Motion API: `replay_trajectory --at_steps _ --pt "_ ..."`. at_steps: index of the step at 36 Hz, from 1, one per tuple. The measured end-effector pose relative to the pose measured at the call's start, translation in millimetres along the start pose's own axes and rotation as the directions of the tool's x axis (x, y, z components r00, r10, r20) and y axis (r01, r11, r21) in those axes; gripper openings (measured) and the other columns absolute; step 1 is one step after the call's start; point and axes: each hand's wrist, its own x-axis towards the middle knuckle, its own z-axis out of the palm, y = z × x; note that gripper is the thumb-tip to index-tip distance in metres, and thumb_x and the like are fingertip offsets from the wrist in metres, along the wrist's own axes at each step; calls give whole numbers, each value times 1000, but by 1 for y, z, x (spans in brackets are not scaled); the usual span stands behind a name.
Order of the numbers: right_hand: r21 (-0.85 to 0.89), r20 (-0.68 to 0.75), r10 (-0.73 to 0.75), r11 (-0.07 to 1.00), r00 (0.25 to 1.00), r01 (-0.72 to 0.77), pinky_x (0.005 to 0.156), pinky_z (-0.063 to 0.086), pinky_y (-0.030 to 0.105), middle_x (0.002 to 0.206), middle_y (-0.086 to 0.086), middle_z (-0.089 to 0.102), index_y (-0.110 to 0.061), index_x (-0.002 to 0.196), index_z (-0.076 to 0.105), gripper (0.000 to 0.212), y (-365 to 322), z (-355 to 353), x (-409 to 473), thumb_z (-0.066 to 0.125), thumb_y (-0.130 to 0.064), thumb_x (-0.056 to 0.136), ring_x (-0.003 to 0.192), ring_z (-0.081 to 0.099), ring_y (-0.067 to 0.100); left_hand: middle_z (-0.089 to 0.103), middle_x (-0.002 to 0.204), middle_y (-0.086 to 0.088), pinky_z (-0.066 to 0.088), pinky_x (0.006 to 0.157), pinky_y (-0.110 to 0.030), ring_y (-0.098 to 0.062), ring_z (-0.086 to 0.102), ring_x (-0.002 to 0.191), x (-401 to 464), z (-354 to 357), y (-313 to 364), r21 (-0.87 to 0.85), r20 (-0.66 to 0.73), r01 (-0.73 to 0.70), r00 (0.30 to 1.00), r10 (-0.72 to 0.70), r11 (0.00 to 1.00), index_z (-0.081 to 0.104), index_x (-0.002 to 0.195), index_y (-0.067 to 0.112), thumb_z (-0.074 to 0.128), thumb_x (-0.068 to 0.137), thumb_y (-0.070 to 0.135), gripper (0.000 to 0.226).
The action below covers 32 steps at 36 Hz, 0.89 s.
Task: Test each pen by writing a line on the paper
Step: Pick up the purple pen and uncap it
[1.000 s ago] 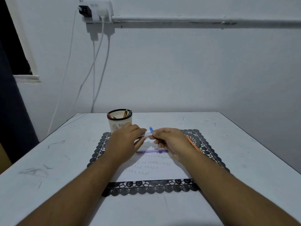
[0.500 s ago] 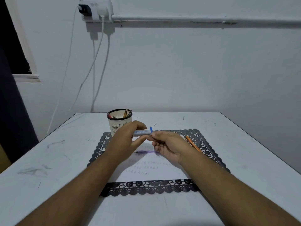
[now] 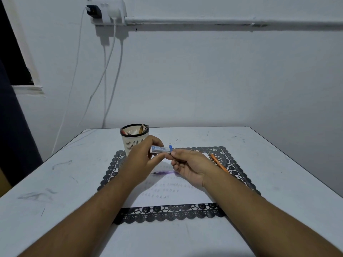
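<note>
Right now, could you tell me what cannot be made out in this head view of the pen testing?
- Clear pen: its tip, hidden by the right hand; the other end by the left hand.
- Purple pen on the paper: one end hidden under the right hand.
- Written lines: too small and blurred to read.
- Pen holder: contents too small to count.

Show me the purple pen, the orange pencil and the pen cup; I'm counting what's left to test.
purple pen (image 3: 164, 172), head view, on its barrel lying on the paper.
orange pencil (image 3: 219, 163), head view, mid-shaft, on the mat.
pen cup (image 3: 132, 142), head view, on its slatted front wall.
</note>
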Motion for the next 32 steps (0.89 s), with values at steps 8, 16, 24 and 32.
replay_trajectory --at_steps 8,16,24,32 --pt "-31 -22 -9 999 1000 8 76 53 27 79 9 73 -6 99 77 8 -1 -3 2 75 -11 94 55 62 11 68 88 10 51 66 -35 -16 64 77 -1 -3 -2 -13 -16 46 999 -47 999 64 93 22 82 86 25 20" --pt "-182 -28 -133 975 991 126 67 47 32 90 13 78 -8 98 76 8 -2 -3 -2 75 -15 94 56 56 14 71 89 17 56 70 -32 -5 66 84 -2 -3 -12 71 34 116 992 -119 991 64 95 32 84 84 28 23" --pt "-297 -39 -247 928 968 225 68 56 40 96 14 80 -6 102 71 16 -5 -1 -2 78 -16 92 60 62 16 71 95 17 59 75 -35 2 64 88 -1 -1 -10 259 40 104 992 -119 960 64 117 37 77 88 42 32" --pt "-351 -22 -319 890 947 292 79 58 54 94 14 79 -6 100 74 11 -8 1 -7 78 -13 92 76 65 29 66 92 21 58 70 -32 9 58 82 -1 -1 -7 311 47 85 993 -105 947 68 114 31 73 91 44 26"
